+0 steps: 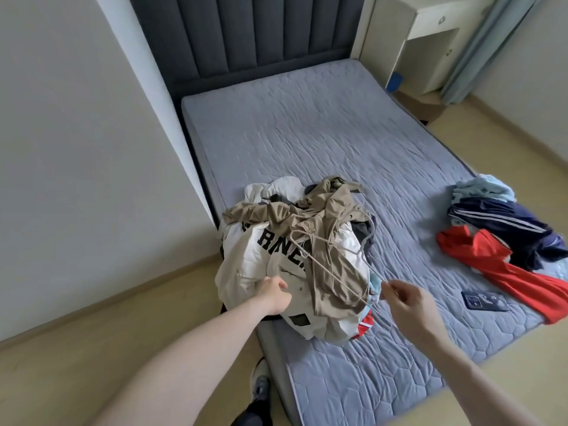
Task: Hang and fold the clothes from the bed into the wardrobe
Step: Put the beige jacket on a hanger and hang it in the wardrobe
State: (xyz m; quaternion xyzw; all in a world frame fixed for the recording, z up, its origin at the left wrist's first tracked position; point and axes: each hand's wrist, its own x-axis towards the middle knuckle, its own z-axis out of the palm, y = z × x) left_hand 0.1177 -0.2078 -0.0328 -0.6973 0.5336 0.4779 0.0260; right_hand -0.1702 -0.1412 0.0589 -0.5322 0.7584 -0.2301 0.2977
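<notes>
A quilted grey-blue mattress (pixel 307 124) with hexagon stitching meets a dark grey channelled headboard (pixel 246 32). The crumpled khaki garment (pixel 325 229) tops a white black-lettered top (pixel 270 253). White stripes cross the navy trousers (pixel 498 219), beside a red shirt (pixel 504 272).

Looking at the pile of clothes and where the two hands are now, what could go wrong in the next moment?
1. The right hand pinches a thin cord that runs into the khaki garment. Pulling it may drag or tangle the whole pile instead of freeing one piece.
2. The pile sits at the near corner of the mattress, partly over the edge. While the left hand grips the white garment, a tug could tip clothes onto the floor.
</notes>
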